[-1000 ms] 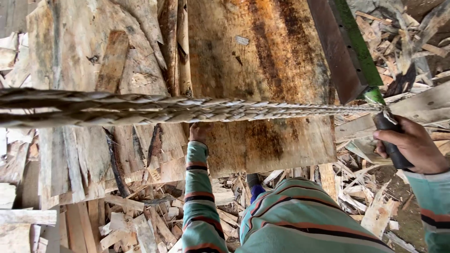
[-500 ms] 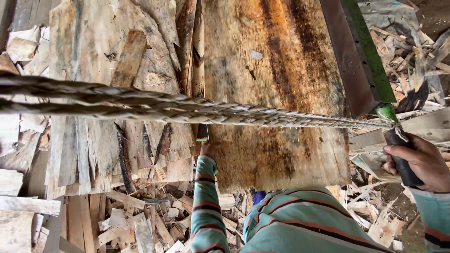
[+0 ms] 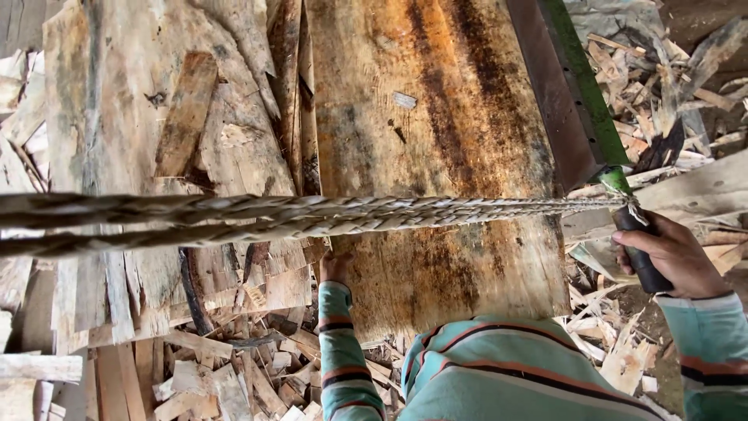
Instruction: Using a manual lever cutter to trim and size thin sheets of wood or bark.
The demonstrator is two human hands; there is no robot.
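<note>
A broad, stained wooden plank (image 3: pixel 436 148) stands in front of me. My left hand (image 3: pixel 333 269) rests on its lower left edge, partly hidden behind a thick twisted rope (image 3: pixel 296 214) that runs across the view. My right hand (image 3: pixel 672 253) is closed around the black handle (image 3: pixel 640 251) of a long green and brown metal lever (image 3: pixel 573 93) at the right. The rope's thin end is tied at the top of that handle. Striped sleeves cover both my arms.
Rough split slabs (image 3: pixel 117 148) lean at the left of the plank. Wood offcuts and chips (image 3: pixel 234 374) litter the ground below and a pile of scraps (image 3: pixel 670 86) lies at the right.
The view has shifted a little; the rope sits lower and flatter in the frame. My right hand stays on the handle and my left hand stays at the plank's edge.
</note>
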